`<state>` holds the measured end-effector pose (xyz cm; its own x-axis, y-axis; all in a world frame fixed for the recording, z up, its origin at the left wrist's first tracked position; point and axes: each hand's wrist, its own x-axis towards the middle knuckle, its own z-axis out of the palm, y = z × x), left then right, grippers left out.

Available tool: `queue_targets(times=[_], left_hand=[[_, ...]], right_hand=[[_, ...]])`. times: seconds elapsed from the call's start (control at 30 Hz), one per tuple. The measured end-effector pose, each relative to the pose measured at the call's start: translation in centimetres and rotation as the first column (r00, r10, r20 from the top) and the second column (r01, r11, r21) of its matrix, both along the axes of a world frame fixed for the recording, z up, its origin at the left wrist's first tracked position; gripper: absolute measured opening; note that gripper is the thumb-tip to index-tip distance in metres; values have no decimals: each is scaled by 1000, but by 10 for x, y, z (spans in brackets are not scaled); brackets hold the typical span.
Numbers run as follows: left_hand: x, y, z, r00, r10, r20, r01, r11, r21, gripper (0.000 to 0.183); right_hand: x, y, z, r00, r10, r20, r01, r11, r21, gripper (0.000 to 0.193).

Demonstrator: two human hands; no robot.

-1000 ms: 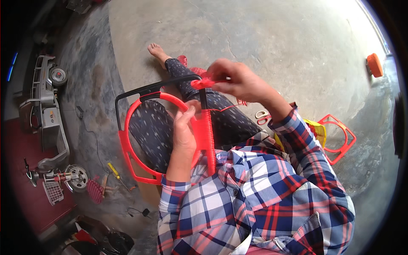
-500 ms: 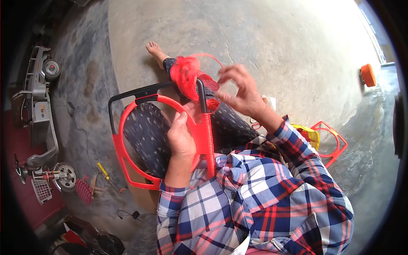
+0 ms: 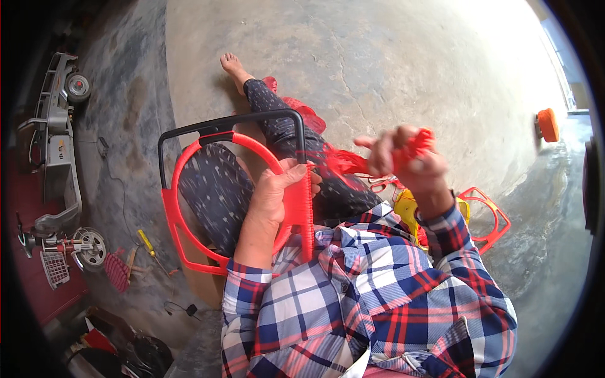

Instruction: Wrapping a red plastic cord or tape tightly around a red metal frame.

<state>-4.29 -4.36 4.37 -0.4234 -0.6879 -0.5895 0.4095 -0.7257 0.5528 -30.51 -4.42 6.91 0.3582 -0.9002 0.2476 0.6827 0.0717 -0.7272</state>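
Someone in a plaid shirt (image 3: 372, 302), filling the lower middle, has a red frame (image 3: 295, 205) in one hand and red cord (image 3: 345, 162) in the other.
Left of centre, the left hand (image 3: 272, 195) pinches the frame's solid panel, thumb in front, fingers behind; a black handle (image 3: 252, 117) arches above, and red winding lines the right edge. Right of centre, the right hand (image 3: 409, 157), blurred, curls round the bunched cord, one finger pointing left. Beyond, at right, lie a yellow item (image 3: 406, 211) and a second red frame (image 3: 502, 220); at lower left, a yellow-handled screwdriver (image 3: 146, 242). Farther off, a bare foot (image 3: 234, 68) shows at upper left, a grey toy vehicle (image 3: 60, 142) by the left edge, and something orange (image 3: 547, 125) far right.
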Motion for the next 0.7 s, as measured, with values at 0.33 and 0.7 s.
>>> queue_targets(times=[0.33, 0.7], left_hand=[[5, -2, 1, 997, 49, 57, -50, 999, 14, 16], [-5, -4, 1, 988, 147, 51, -150, 987, 64, 24]], right_hand=[[-6, 0, 2, 874, -296, -386, 425, 850, 311, 29], [35, 12, 3, 864, 189, -467, -74, 965, 252, 19]])
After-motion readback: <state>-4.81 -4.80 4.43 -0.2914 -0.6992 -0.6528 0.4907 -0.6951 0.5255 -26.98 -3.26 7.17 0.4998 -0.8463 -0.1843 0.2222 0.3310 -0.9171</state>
